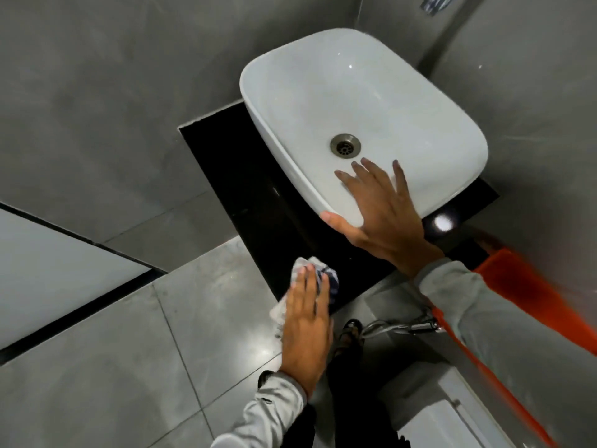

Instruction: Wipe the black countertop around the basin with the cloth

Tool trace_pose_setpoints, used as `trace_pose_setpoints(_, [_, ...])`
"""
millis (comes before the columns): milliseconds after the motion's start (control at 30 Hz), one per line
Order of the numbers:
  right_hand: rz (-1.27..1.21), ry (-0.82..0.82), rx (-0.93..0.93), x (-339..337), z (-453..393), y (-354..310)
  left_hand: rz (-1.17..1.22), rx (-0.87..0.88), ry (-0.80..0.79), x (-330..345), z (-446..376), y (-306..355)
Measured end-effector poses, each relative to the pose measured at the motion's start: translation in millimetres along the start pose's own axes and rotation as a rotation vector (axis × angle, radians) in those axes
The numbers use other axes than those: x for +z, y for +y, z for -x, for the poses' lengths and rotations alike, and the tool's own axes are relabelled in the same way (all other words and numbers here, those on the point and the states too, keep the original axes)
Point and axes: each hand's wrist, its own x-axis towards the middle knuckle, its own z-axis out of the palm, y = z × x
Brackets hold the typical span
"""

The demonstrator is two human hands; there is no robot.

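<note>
The left hand (pixel 307 321) presses flat on the crumpled white-and-dark cloth (pixel 319 276), its grip pinning the cloth at the near corner of the black bench (pixel 226 163); the unwiped strip runs ahead and leftward from that grip, alongside the white basin (pixel 403 101); the right hand (pixel 381 208) rests spread and empty on the basin's near rim.

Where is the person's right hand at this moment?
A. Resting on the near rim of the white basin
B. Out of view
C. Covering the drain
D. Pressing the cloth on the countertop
A: the right hand lies spread on the basin rim, short of the drain, while the left hand presses the cloth.
</note>
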Motion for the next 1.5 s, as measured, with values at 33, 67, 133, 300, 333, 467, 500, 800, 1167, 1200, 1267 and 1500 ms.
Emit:
trace_pose_setpoints(33, [-0.025,-0.011,-0.002,-3.9,2.6,0.1,-0.023,0.075,-0.04,0.0,1.3,10.9])
trace_pose_setpoints(67, [-0.093,-0.007,0.002,-8.1,6.5,-0.4,-0.046,0.144,-0.088,-0.7,0.3,21.1])
trace_pose_setpoints(133, [-0.283,0.072,-0.009,-19.4,18.6,3.2,-0.116,0.25,-0.127,-1.9,-2.8,40.0])
trace_pose_setpoints(300, [-0.627,0.374,0.357,-46.0,98.1,43.7,0.336,0.37,-0.269,-10.3,-15.7,86.2])
trace_pose_setpoints(333, [-0.689,0.397,0.529,-50.3,119.2,51.1,0.466,0.343,-0.265,-16.4,-18.1,97.9])
trace_pose_setpoints(467, [-1.618,0.185,1.018,-53.7,180.8,76.1,0.758,0.311,-0.277,-23.7,-34.5,154.9])
trace_pose_setpoints(500, [-1.788,0.178,1.087,-57.5,189.2,76.9,0.761,0.32,-0.302,-22.8,-40.2,169.6])
trace_pose_setpoints(800, [-1.857,0.438,1.543,-41.5,234.3,144.6,0.793,0.063,-0.419,36.9,-89.4,235.4])
trace_pose_setpoints(1167, [-1.534,0.459,1.66,65.7,236.9,230.1,0.398,-0.009,-0.521,130.3,-167.9,272.4])
trace_pose_setpoints(1200, [-1.517,0.45,1.661,70.3,235.6,232.3,0.351,0.004,-0.513,135.3,-169.1,275.3])
trace_pose_setpoints(1267, [-1.462,0.434,1.684,71.3,230.9,233.4,0.295,0.006,-0.513,139.3,-169.2,281.8])
trace_pose_setpoints(1500, [-1.086,0.174,1.55,51.7,226.7,228.5,0.367,-0.001,-0.627,123.1,-155.4,282.8])
